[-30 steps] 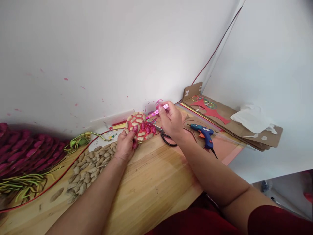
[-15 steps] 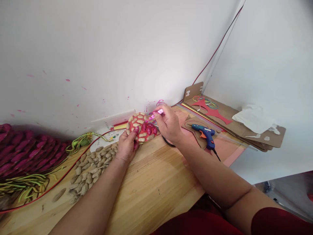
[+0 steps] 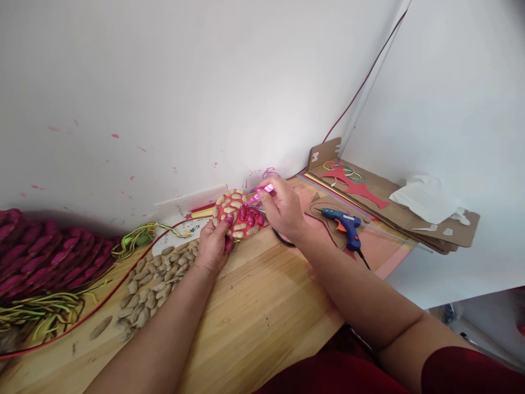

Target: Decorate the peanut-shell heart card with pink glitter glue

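My left hand point(image 3: 214, 244) grips the lower left edge of a round red disc point(image 3: 237, 214) covered with peanuts, holding it tilted up above the table. Several peanuts on the disc's right side point(image 3: 251, 215) are painted shiny magenta; the others keep their tan shells. My right hand point(image 3: 281, 206) pinches a pink, pen-like tool point(image 3: 263, 191), probably a paint marker or brush, with its tip close to the painted peanuts. Magenta stains show on my left fingertips. Loose peanuts point(image 3: 158, 279) lie in a heap beside my left forearm.
A blue glue gun point(image 3: 348, 225) lies on cardboard at right. Magenta-painted pieces point(image 3: 53, 254) and green yarn point(image 3: 45, 316) are at left, with a red cord point(image 3: 118, 286) across the table. Cardboard sheets point(image 3: 426, 224) hold red paper scraps point(image 3: 356, 189) and white tissue point(image 3: 424, 200). White walls stand behind.
Both hands stay almost in place, still on the disc and the pink tool. The view has shifted very slightly.
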A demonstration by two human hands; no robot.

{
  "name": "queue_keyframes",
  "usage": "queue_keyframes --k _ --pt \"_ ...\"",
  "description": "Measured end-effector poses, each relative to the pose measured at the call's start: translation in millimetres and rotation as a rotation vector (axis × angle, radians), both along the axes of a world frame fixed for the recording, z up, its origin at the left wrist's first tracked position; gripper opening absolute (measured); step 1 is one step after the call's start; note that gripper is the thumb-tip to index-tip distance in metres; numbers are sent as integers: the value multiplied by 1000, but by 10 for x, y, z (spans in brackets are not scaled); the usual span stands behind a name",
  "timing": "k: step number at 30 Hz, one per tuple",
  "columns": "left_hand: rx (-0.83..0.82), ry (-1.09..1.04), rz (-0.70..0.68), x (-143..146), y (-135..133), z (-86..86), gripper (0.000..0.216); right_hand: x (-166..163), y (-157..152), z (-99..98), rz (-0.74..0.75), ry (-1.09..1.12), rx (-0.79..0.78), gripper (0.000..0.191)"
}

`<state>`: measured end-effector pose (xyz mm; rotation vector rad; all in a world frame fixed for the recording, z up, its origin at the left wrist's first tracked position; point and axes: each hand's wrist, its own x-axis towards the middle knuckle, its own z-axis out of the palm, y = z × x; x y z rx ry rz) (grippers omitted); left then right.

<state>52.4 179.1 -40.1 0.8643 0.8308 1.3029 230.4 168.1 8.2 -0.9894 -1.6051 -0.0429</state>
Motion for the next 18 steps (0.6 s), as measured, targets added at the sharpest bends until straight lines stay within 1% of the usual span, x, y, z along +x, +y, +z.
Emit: queue_keyframes --k 10,15,18 --pt "7 -17 -7 -5 -16 14 58 7 -4 23 28 22 4 14" --pt "2 -37 -4 -7 -10 5 57 6 -14 29 -2 3 -24 14" --pt "2 -48 -4 -9 2 -9 56 5 -24 43 1 1 -11 15"
